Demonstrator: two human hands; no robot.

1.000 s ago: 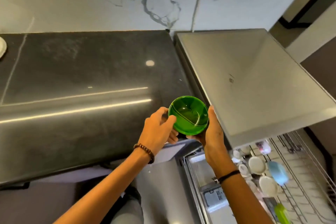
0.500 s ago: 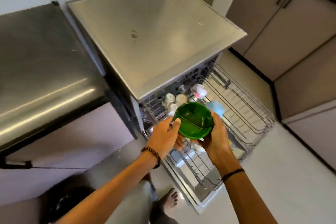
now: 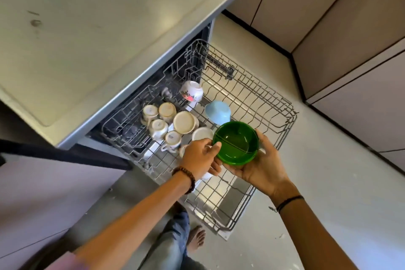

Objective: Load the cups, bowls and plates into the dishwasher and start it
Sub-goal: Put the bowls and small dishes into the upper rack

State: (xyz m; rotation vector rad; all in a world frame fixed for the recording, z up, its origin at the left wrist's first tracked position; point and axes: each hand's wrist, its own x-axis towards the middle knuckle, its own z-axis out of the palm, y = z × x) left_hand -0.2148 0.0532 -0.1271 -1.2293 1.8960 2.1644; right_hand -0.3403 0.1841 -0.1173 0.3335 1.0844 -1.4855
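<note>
A green glass bowl hangs above the pulled-out wire rack of the dishwasher. My left hand grips its left rim with thumb on the edge. My right hand cups it from below and the right. In the rack lie several upturned white cups, a flowered bowl and a light blue bowl. Part of the cups is hidden behind my left hand.
The dishwasher's flat grey top fills the upper left. Its open door lies under the rack. Beige cabinet doors line the right side. My bare foot and trouser leg stand on the pale floor beside the door.
The view swung from the dark counter down to the open dishwasher. Both hands carried the green bowl from over the counter edge to above the rack's front right part.
</note>
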